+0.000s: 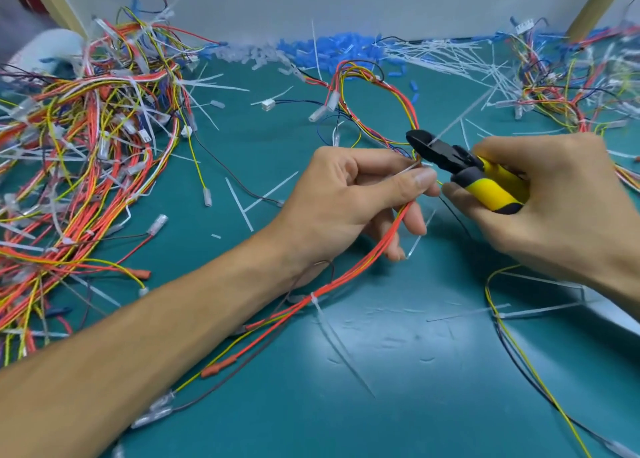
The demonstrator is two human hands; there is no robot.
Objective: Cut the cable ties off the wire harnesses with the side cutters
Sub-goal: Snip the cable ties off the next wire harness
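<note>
The left hand (353,194) pinches one red-and-yellow wire harness (377,246) above the teal mat (415,388). The right hand (554,198) grips one pair of yellow-handled black side cutters (460,167), nose at the harness, possibly on a tie. One white plastic cable tie (314,299) sits lower down.

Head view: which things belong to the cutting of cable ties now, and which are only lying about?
In the job: yellow-and-black side cutters in the right hand; red-and-yellow wire harness pinched by the left hand; white plastic cable tie on it.
Lying about: tangled heap of red and yellow wires at left; cut white tie strips at the back; blue plastic sleeves along the wall.
</note>
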